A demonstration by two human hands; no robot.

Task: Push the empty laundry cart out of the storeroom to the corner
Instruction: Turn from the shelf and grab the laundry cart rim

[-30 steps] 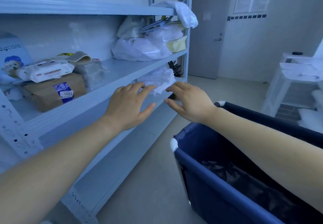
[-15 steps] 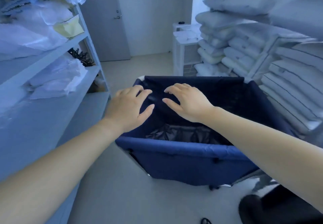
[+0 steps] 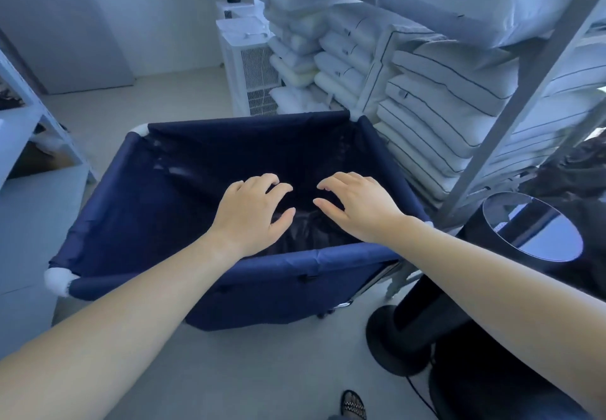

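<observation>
Two bare forearms reached in from the bottom edge, a sandalled foot (image 3: 353, 405) on the floor between them. Next out, the laundry cart (image 3: 311, 255) stood square ahead on the floor, its near rim under both wrists; contact with the rim could not be told. Left hand (image 3: 251, 213) and right hand (image 3: 355, 205) hovered side by side over the open bin, palms down, fingers spread and slightly bent, holding nothing. Inside, only a dark crumpled liner showed, so the cart read as empty.

Judgement: light load, likely rolls easily; the navy cloth walls look soft and would give if pushed, so the hold belongs on the stiff near rim bar, hands set well apart for steering.

Right side was tight: a black cylindrical stand (image 3: 531, 226) just beside the near corner, a grey shelf post (image 3: 524, 91) and stacked pillows (image 3: 442, 108) close along that wall, possible snag. Beyond the far rim stood a white vented unit (image 3: 255, 72), then a closed door (image 3: 65, 26).
</observation>
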